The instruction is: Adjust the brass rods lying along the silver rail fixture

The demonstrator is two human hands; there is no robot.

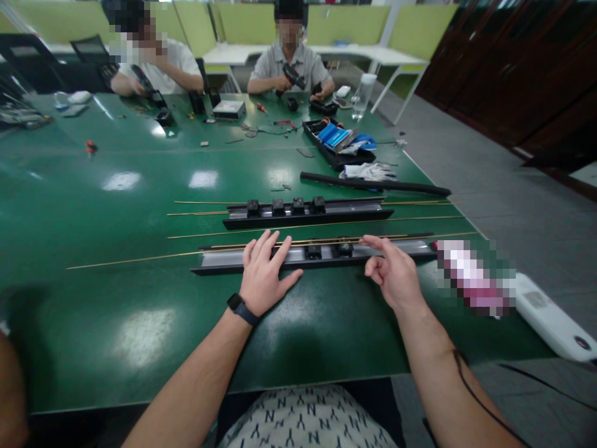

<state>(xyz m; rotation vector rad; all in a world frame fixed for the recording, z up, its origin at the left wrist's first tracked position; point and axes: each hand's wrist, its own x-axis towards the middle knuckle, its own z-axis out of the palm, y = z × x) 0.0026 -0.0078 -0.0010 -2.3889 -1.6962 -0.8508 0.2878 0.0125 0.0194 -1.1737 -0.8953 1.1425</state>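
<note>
My left hand, wearing a dark watch, lies with fingers spread over the nearer black-edged metal channel. Its fingertips reach the thin brass-coloured rods running along that channel. Over the right part of the channel is my right hand, forefinger stretched left at the rods and the other fingers partly bent; I see nothing gripped in it. Two small black blocks sit in the channel between my hands. Behind lies a second channel holding several similar blocks.
A long black strip, a glove and a black tray with blue packs lie farther back. A white device is at the right edge. Two people sit across the green table, one holding a power drill.
</note>
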